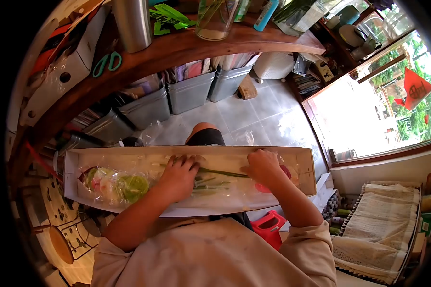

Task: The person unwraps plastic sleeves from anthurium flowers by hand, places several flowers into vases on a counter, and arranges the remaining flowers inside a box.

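Note:
A long, shallow white cardboard box (96,152) lies across my lap. Inside it are flowers in clear plastic: pale and green blooms (132,188) at the left end, and pink-red blooms (262,188) at the right, partly behind my right forearm. A green flower stem (222,172) runs between my hands. My right hand (264,166) is closed round the stem's right end. With fingers spread, my left hand (181,178) rests over the stem's left part; its fingertips point to the far wall of the box. More cut stems (210,187) lie below.
Beyond the box, a curved wooden counter (177,44) carries a steel tumbler (132,26), teal-handled scissors (107,64) and a glass vase (216,21). Grey metal bins (190,93) of papers stand beneath it. A red plastic container (268,228) is below the box's near edge.

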{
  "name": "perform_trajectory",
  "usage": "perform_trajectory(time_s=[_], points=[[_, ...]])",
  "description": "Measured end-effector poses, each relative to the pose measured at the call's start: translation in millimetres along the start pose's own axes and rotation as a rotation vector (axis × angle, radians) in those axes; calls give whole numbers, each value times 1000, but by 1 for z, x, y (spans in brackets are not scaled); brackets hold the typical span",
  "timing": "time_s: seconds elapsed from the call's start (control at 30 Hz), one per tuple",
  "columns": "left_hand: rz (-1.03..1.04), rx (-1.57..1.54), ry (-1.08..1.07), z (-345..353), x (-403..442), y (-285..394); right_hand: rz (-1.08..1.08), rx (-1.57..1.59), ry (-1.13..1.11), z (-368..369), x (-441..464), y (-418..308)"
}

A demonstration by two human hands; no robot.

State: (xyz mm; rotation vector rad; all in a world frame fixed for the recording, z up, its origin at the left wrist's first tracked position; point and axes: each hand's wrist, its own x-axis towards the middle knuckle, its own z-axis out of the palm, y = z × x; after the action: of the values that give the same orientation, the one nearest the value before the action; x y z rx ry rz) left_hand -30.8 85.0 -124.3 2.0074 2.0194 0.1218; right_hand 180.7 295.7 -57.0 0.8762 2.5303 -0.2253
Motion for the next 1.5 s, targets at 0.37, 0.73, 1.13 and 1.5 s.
perform_trajectory(time_s=[0.37,0.73,1.13,1.5], points=[[-14,-61,33,1,2,-3,82,-66,-195,15,34,24],[-31,-60,120,0,-4,-3,-379,238,308,4,-16,17],[13,-41,148,3,2,0,-795,-311,271,38,-55,34],[32,-113,117,-2,2,-3,-861,-310,291,52,-38,35]])
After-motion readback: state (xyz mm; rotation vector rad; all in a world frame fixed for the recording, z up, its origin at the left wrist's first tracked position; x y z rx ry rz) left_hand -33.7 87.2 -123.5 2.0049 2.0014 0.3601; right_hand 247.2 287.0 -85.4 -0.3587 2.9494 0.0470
